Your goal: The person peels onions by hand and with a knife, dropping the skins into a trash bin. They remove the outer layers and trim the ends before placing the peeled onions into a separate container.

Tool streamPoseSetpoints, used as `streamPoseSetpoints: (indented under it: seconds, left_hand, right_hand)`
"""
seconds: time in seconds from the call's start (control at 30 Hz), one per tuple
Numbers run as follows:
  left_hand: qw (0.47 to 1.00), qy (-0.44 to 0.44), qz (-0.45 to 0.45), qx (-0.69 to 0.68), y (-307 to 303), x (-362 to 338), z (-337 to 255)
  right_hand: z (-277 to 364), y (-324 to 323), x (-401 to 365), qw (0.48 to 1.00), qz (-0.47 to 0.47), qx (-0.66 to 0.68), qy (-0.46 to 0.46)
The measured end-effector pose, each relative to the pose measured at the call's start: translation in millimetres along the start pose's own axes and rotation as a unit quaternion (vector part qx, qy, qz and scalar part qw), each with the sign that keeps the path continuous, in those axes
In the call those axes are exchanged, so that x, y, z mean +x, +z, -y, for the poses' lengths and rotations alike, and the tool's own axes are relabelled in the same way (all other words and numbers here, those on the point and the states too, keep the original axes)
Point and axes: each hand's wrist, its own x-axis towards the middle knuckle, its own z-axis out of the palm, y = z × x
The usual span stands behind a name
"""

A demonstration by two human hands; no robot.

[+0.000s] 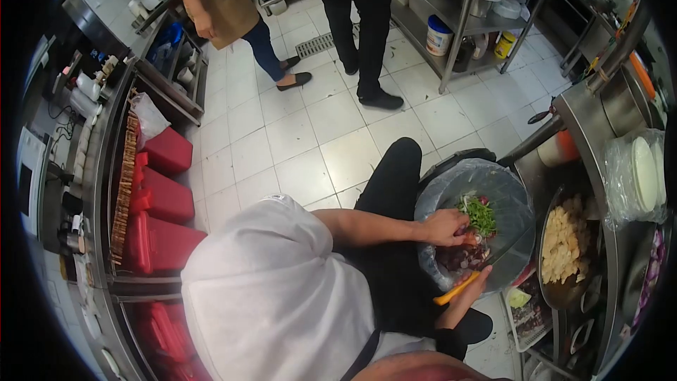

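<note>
In the head view a round bin (428, 204) lined with a clear plastic bag is in front of me, with chopped greens (482, 217) and dark reddish scraps (458, 259) in it. My left hand (446, 228) reaches over the bin beside the greens. Its fingers are curled around something reddish, mostly hidden, that I cannot make out. My right hand (468, 296), lower down at the bin's near rim, grips a knife (458, 289) by its yellow handle. The grey blade slants up across the bin's mouth, apart from my left hand.
On the right, a large pan (546, 293) holds pale chopped food (566, 243), beside a steel counter (582, 116) with bagged white plates (643, 173). A crate (525, 321) stands below. Red containers (166, 243) line the left. Two people stand on the tiled floor (303, 127) ahead.
</note>
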Motion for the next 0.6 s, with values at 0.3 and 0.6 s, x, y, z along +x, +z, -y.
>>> streamPoseSetpoints:
  seconds: [0.3, 0.6]
  left_hand:
    - [0.997, -0.019, -0.052, -0.055, -1, 7, -3]
    - [0.794, -0.339, 0.135, -0.486, 15, 17, -3]
  right_hand:
    - [-1, -4, 4, 1.0, 0.016, -0.002, 0.006]
    - [1, -3, -2, 1.0, 0.011, 0.0, 0.011]
